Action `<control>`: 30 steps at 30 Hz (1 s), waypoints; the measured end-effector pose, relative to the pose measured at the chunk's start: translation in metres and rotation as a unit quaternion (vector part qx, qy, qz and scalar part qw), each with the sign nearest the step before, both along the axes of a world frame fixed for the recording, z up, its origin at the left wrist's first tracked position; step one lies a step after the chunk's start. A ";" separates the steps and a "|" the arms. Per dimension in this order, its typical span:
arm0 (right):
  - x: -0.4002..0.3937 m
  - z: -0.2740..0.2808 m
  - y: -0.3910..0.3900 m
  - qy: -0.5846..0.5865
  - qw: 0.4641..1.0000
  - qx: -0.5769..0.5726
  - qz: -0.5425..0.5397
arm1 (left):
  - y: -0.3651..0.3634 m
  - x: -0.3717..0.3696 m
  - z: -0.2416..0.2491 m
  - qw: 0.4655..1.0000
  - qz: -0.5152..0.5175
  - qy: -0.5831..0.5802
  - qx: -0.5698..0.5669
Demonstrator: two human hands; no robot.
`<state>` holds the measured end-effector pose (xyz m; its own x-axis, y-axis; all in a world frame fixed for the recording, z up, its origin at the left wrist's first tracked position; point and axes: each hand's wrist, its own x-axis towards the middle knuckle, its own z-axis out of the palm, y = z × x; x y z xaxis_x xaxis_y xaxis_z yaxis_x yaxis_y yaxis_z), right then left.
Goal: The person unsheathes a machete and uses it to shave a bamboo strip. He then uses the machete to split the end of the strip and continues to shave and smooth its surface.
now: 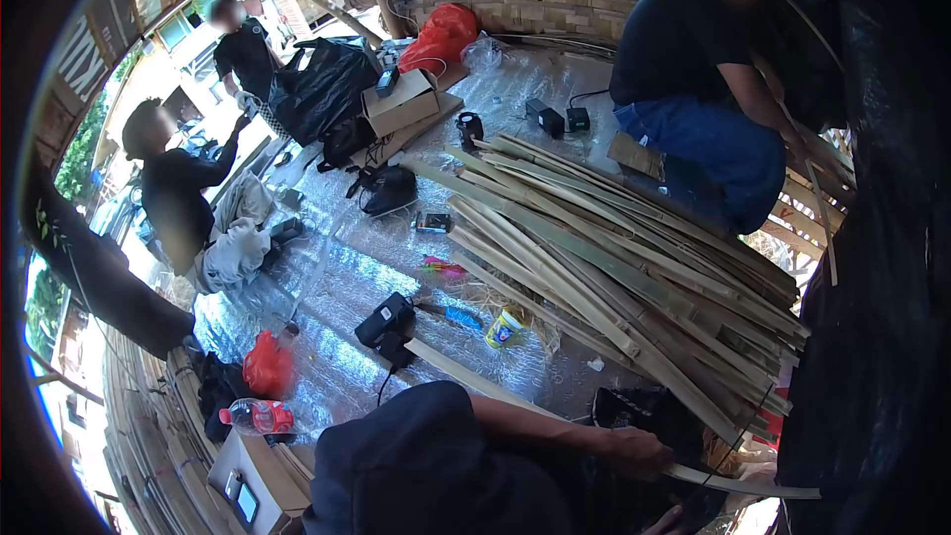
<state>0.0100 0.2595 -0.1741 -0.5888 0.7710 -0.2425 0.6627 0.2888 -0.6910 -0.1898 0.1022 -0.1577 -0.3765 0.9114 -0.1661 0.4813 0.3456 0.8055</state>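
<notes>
Head view: left hand (639, 453) at 5 o'clock, fingers curled over a long bamboo strip (555, 409) running from 6 toward 4 o'clock across the lap. Right hand (676, 520) barely shows at the bottom edge; grip cannot be told. Bamboo strip pile (614, 258) lies on the silver floor mat (347, 277), centre to 3 o'clock. Step judged: handling one strip; next move needs a steady second grip.

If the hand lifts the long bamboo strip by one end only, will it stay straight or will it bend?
The bamboo strip is long, thin and flat, so it would probably sag or flex at the far end. It looks light for its length. The hand rests on it near one end; its narrow edges may be sharp, and the smooth face could slide.
</notes>
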 end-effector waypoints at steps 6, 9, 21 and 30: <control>0.004 0.001 -0.001 -0.033 0.999 0.016 0.020 | 0.002 0.007 -0.022 0.997 0.002 0.012 0.081; -0.016 0.010 -0.002 0.121 0.976 0.130 0.127 | -0.019 -0.008 -0.035 0.998 0.029 0.007 0.057; -0.188 0.121 -0.133 0.209 0.887 0.075 0.404 | -0.141 -0.023 -0.035 0.967 0.245 0.009 -0.067; -0.274 0.051 -0.292 0.145 0.851 -0.079 0.498 | -0.180 -0.002 -0.110 0.971 0.191 -0.014 0.142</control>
<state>-0.2638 -0.0327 -0.1233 -0.9841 -0.1753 -0.0300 -0.0620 0.4963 -0.8659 -0.1922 -0.0778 -0.2675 -0.6954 0.7164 0.0566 0.3374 0.2559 0.9059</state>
